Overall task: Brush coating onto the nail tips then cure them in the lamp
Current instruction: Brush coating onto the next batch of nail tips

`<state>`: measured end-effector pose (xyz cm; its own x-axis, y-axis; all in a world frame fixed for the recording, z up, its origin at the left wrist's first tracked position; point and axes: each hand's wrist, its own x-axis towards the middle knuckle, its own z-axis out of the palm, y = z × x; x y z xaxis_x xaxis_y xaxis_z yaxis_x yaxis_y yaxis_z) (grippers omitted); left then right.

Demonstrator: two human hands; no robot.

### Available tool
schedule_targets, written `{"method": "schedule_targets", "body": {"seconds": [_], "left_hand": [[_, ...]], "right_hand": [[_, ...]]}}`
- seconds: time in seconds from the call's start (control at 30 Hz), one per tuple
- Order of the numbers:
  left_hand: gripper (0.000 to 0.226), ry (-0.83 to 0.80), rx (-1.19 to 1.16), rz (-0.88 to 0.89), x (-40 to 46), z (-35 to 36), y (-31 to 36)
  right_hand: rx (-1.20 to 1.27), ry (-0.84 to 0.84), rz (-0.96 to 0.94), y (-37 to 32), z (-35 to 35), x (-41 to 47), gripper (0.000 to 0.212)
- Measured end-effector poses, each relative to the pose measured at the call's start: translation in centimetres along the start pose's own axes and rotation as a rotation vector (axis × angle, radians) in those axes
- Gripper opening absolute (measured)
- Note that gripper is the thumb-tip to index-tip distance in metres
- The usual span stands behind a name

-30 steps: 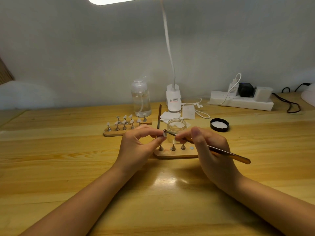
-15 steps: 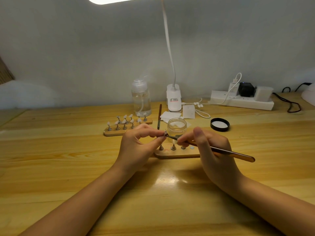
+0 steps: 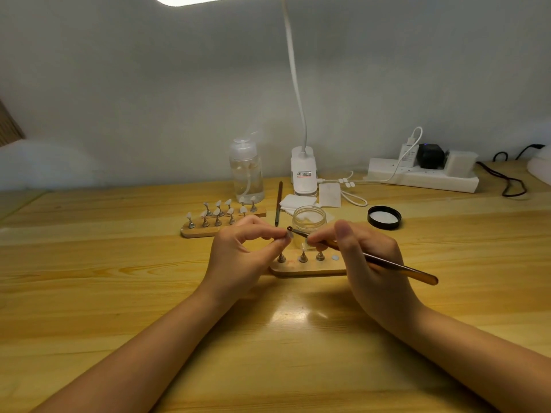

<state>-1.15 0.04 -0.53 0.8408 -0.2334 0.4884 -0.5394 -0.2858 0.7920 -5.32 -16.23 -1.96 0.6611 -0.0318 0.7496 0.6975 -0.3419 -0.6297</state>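
Note:
My left hand pinches a small pale nail tip between thumb and fingers above the near wooden holder. My right hand grips a thin brown brush, and its dark tip touches the nail tip. The near holder carries three metal stands and one round white pad. A second wooden holder behind my left hand bears several stands with nail tips. An open clear jar stands just behind the brush tip. At the far right edge shows part of a white domed object, perhaps the curing lamp.
A black jar lid lies to the right of the jar. At the back stand a clear pump bottle, a white desk lamp base, white wipes, a spare brush and a power strip with cables.
The brush has shifted slightly along the nail tip, its handle end dropping a bit lower to the right. My left hand keeps its pinch in the same place.

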Motion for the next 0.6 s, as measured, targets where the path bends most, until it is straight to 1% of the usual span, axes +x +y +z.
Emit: {"method": "schedule_targets", "body": {"seconds": [0.17,0.3,0.4,0.5,0.6], "left_hand": [[0.024,-0.007,0.007,-0.003,-0.15,-0.11,0.01],[0.02,-0.008,0.004,-0.013,0.11,0.1,0.12],[0.02,-0.011,0.005,-0.015,0.14,0.15,0.13],[0.021,-0.008,0.001,-0.006,-0.05,-0.04,0.07],[0.022,-0.01,-0.001,-0.006,-0.05,-0.03,0.05]], "right_hand": [[0.007,-0.005,0.017,-0.21,-0.11,-0.04,0.045],[0.082,0.023,0.062,-0.33,-0.29,-0.24,0.048],[0.051,0.04,0.033,-0.22,-0.21,-0.11,0.048],[0.011,0.01,0.03,-0.13,0.0,0.08,0.044],[0.034,0.002,0.04,-0.14,-0.21,-0.19,0.046]]}}
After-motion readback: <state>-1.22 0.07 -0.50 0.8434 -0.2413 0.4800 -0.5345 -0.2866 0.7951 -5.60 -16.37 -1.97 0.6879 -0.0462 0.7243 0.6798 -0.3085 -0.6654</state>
